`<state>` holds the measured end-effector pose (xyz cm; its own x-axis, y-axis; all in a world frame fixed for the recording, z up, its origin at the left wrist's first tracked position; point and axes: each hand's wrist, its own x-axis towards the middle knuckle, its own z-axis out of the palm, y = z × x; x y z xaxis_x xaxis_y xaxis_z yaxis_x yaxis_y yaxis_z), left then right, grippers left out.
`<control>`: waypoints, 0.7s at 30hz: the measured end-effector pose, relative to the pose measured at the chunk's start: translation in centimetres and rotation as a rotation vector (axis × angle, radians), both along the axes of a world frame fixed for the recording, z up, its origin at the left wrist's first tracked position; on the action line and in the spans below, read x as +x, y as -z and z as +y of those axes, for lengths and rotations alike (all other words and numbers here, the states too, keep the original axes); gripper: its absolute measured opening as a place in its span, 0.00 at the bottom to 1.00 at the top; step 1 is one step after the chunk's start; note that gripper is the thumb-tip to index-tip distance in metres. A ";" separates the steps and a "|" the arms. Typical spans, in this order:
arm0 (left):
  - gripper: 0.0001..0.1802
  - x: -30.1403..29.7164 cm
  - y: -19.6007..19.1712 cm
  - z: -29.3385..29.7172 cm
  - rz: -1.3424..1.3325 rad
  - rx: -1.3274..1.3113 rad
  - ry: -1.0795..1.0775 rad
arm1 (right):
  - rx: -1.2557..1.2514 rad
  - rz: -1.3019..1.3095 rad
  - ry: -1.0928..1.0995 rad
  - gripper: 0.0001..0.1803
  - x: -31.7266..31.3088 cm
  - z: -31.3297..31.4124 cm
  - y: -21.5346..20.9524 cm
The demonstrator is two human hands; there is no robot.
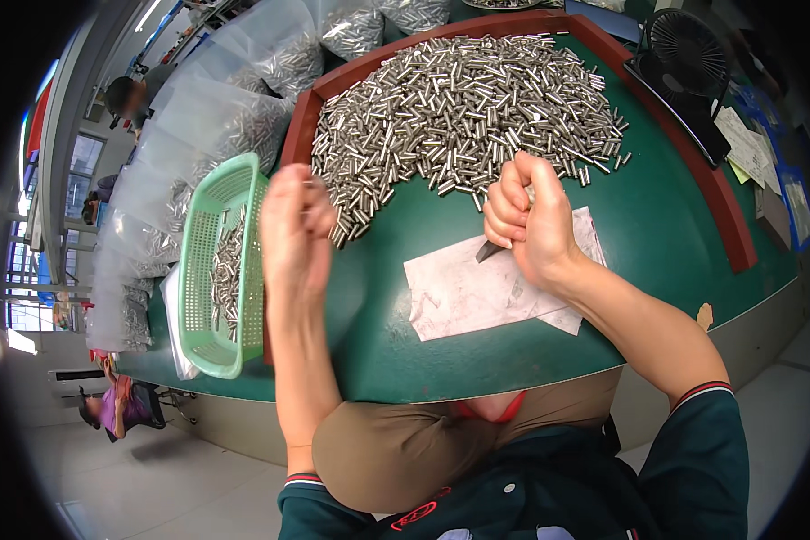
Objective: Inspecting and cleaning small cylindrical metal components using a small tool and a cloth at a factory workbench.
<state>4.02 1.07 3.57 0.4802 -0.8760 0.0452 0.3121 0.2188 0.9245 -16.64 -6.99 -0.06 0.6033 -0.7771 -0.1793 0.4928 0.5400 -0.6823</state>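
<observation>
A large heap of short, shiny metal pins (459,108) covers the far part of the green table. My right hand (533,220) is closed in a fist just in front of the heap, above a smudged white paper sheet (454,292). From the bottom of that fist sticks the dark, narrow end of a tool (488,251); the rest is hidden in my fingers. At the left, my left hand (295,229) is raised between the heap and a green plastic basket (252,184), smeared by motion. Its fingers look curled, but whether they hold anything is unclear. Metal pins (228,270) also lie inside the basket.
A dark red raised border (724,211) frames the heap. Clear plastic bags of metal pins (283,58) line the far and left sides. A black fan (686,49) stands at the back right near some papers (749,148). Other people are in the background at left.
</observation>
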 end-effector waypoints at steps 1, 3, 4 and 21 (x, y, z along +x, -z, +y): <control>0.07 1.1 -0.8 0.5 -0.300 -0.085 -0.224 | -0.004 -0.031 0.010 0.20 -0.1 -0.1 0.1; 0.10 3.3 -2.8 2.3 -0.986 0.017 -0.738 | 0.005 -0.040 0.000 0.20 0.3 0.0 0.1; 0.10 5.0 -3.7 3.6 -1.387 0.094 -0.979 | 0.010 -0.051 -0.013 0.20 0.6 0.3 -0.1; 0.07 -5.7 4.6 -2.7 -1.642 0.025 -0.068 | 0.018 -0.058 -0.010 0.20 0.6 0.2 0.0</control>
